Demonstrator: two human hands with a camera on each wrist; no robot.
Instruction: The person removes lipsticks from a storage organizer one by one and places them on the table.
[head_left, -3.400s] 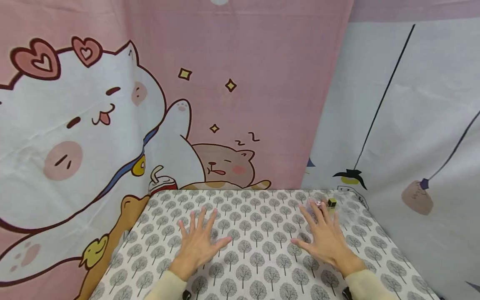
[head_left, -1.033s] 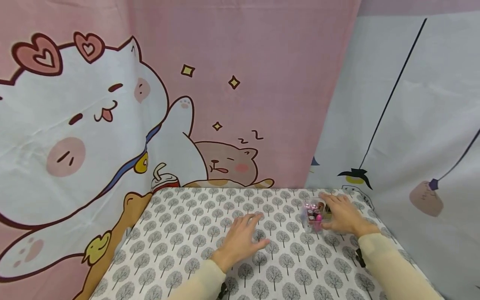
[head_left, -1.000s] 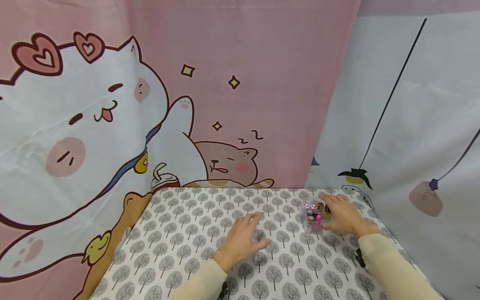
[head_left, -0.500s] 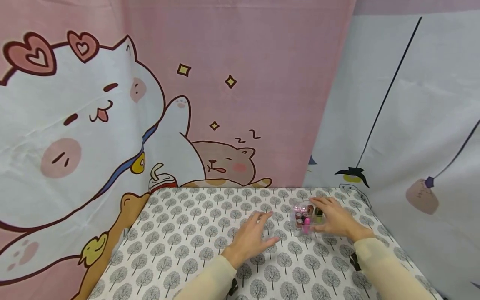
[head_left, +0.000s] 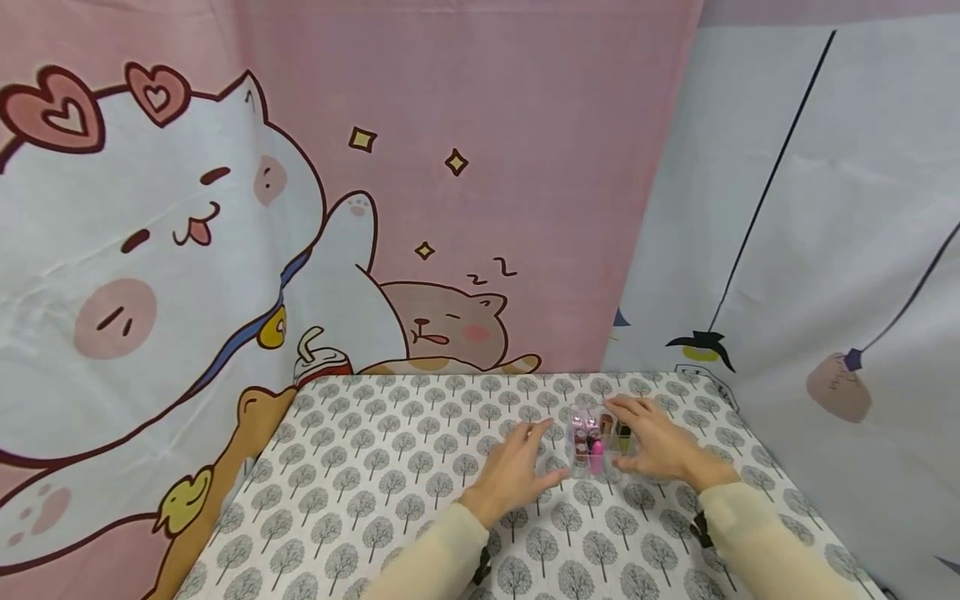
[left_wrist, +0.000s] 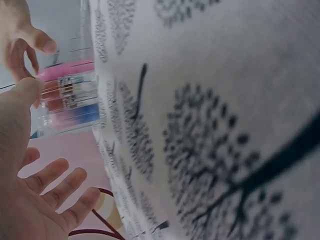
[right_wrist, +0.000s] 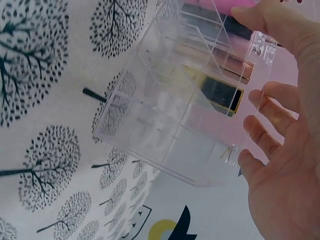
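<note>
A clear plastic organizer box with several cosmetics stands right of the table's middle. Among them are a bright pink tube, reddish-brown ones and a black-capped item with a gold edge. My right hand grips the box from its right, thumb at the near side and fingers at the far side. Empty compartments show in the right wrist view. To the left of the box, my left hand has its fingers spread and relaxed, holding nothing. Whether its thumb touches the box, I cannot tell.
A white cloth with grey trees covers the table. Behind it hangs a pink cartoon curtain, and a pale one is at the right. Dark straps show at both sleeves.
My right hand, first spread above the table, has taken hold of the organizer box and brought it left and slightly nearer. My left hand has moved right, towards the box.
</note>
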